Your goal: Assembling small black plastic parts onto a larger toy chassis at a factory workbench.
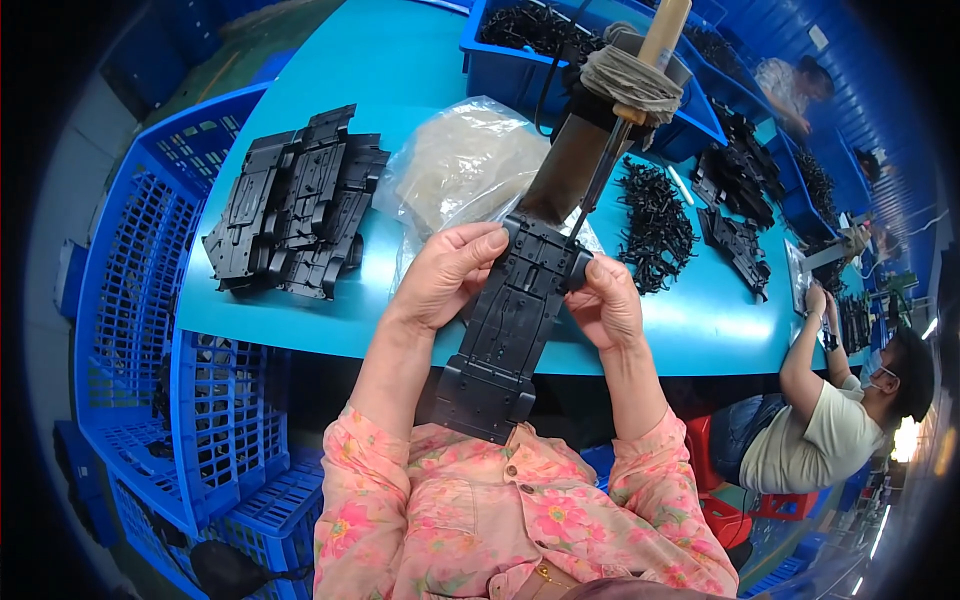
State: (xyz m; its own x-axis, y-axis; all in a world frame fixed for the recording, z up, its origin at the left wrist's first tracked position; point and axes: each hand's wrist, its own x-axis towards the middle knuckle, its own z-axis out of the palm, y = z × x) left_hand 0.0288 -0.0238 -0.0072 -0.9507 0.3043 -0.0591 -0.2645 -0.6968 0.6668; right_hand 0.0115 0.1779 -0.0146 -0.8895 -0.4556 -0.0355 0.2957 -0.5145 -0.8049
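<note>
Between my two hands is a long black moulded plastic chassis part (500,330), its lower end hanging over the table's front edge toward my body. My left hand (445,275) pinches its upper left edge, thumb on top. My right hand (608,300) grips the opposite edge near the same end, its thumb pressed against the side. Just beyond that end is a dark flat bar (570,165), topped by a wooden stick (665,35) wrapped in grey cord (630,85). Whether the part touches the bar, I cannot tell.
Stacked black chassis parts (295,205) lie at left, beside a clear plastic bag (470,160). Small black pieces (655,225) are heaped at right. A blue bin (500,75) stands behind; blue crates (230,420) stand lower left. A co-worker (820,430) sits at right.
</note>
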